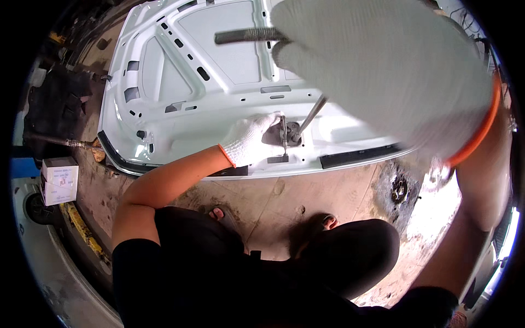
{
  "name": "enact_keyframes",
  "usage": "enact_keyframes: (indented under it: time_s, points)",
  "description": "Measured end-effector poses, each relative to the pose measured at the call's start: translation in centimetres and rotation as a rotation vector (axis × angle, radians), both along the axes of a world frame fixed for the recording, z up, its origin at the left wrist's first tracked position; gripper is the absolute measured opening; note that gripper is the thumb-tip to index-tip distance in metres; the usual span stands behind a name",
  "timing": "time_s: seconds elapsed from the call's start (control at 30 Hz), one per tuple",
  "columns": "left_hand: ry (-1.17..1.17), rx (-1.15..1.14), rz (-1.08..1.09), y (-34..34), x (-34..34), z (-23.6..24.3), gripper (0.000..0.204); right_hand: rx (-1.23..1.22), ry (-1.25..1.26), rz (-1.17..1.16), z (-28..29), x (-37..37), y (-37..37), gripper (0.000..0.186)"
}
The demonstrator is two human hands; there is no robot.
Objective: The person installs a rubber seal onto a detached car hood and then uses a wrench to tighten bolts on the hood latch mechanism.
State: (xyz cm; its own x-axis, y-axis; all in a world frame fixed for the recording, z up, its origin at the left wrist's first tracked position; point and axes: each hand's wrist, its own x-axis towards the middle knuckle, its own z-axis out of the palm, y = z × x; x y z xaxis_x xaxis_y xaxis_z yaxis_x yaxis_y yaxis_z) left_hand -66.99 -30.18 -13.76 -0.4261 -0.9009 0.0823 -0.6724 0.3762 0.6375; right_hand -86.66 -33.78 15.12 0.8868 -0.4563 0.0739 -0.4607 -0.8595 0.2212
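Note:
A white car body panel, like a hood or trunk lid with its inner side up, lies before me. My left hand, in a white knit glove with an orange cuff, rests on it. Its thumb and fingers close on a small metal latch near the panel's front edge. Large and blurred in front, my gloved right hand is closed around a wrench. The wrench's bar handle sticks out left of the fist. Its long shank runs down to the latch; where shank and handle join is hidden.
Black strips line parts of the panel's front edge. At left stand a white carton and a yellow bar on the floor. A dark stain marks the tiled floor at right. My sandaled feet are below the panel.

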Motion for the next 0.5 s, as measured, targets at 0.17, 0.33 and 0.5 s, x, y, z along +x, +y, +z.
enact_keyframes:
  time_s: [0.17,0.33,0.5]
  points:
    - [0.023,-0.093,-0.011,-0.4,-0.3,-1.4,0.080,1.258,-0.302,-0.531,3.4,3.0,-0.7,0.026]
    - [-0.035,-0.032,0.012,0.4,1.1,-0.7,0.078,1.703,-1.527,-0.287,-5.5,2.4,-1.2,0.030]
    - [-0.008,0.037,-0.018,-0.1,0.0,0.1,0.082,0.894,-1.411,0.219,-9.0,-0.7,-2.7,0.026]
